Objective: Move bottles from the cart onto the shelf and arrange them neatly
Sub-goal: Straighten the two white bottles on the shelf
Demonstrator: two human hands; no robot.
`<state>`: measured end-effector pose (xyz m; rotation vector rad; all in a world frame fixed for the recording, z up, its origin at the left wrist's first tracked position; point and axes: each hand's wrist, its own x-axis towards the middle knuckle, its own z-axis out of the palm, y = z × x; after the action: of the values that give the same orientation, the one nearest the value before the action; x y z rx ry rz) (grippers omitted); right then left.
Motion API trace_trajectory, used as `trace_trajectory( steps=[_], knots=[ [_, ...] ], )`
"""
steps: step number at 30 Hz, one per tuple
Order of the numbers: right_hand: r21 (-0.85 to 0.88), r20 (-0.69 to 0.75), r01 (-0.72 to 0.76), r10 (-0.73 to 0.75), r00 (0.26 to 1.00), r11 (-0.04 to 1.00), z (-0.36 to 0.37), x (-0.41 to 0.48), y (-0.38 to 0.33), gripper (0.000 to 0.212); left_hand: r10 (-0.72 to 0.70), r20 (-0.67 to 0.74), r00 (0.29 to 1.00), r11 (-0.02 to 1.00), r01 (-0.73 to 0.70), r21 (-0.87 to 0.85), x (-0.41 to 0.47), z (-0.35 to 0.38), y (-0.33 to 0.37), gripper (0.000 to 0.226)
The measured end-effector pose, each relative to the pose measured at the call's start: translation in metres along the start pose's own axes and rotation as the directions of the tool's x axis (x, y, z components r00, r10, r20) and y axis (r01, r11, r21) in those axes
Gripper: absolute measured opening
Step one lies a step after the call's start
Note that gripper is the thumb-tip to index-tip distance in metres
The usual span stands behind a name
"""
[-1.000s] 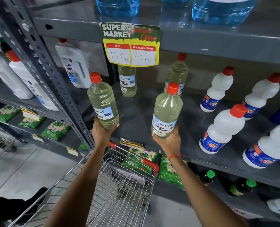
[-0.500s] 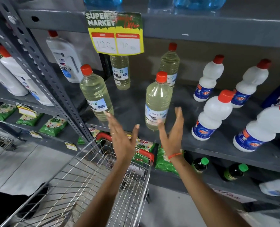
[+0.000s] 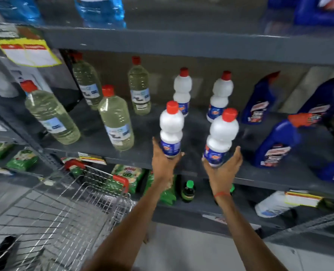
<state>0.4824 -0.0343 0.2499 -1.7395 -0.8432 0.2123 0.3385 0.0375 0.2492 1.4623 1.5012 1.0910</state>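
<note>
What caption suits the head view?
Left hand and right hand each grip a white bottle at the shelf edge.

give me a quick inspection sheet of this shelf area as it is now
surface: grey metal shelf, bare patches between bottles
job's things: two front white bottles with red caps, one in each hand; two more white ones behind; four clear bottles of pale liquid to the left; wire cart, nothing seen inside
clutter: blue jugs at right
grippers: left hand and right hand each wrapped round a bottle base
cables: nothing seen
surroundings: price sign, blurred; green packets and dark bottle on lower shelf
</note>
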Motion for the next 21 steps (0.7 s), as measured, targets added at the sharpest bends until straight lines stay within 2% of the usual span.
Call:
trace_trajectory(
  steps=[3, 5, 8, 17, 19, 21],
  knots=[
    [0.053, 0.176, -0.089, 0.079, 0.981, 0.995, -0.002, 0.014, 0.017, 0.095, 0.006, -0.066, 0.998, 0.997, -0.001, 0.075, 0.006, 0.010, -0.007, 0.075],
    [0.054, 0.189, -0.097, 0.085, 0.978, 0.994, -0.003, 0.016, 0.021, 0.084, 0.016, -0.092, 0.996, 0.993, -0.006, 0.116, 0.008, 0.012, -0.009, 0.068],
    [0.077, 0.176, -0.069, 0.055, 0.983, 0.995, -0.005, 0.014, 0.023, 0.076, 0.032, -0.105, 0.994, 0.991, -0.018, 0.136, 0.010, 0.013, -0.009, 0.068],
    [0.066, 0.182, -0.028, 0.016, 0.983, 0.997, -0.004, 0.012, 0.023, 0.078, 0.089, -0.080, 0.993, 0.982, -0.074, 0.172, 0.011, 0.007, -0.012, 0.072],
    [0.067, 0.185, -0.030, 0.017, 0.983, 0.997, -0.005, 0.013, 0.023, 0.079, 0.089, -0.059, 0.994, 0.985, -0.079, 0.156, 0.010, 0.006, -0.011, 0.077],
    [0.079, 0.191, -0.045, 0.029, 0.981, 0.996, -0.005, 0.012, 0.021, 0.086, 0.093, -0.031, 0.995, 0.990, -0.089, 0.110, 0.007, 0.007, -0.010, 0.095]
  ],
)
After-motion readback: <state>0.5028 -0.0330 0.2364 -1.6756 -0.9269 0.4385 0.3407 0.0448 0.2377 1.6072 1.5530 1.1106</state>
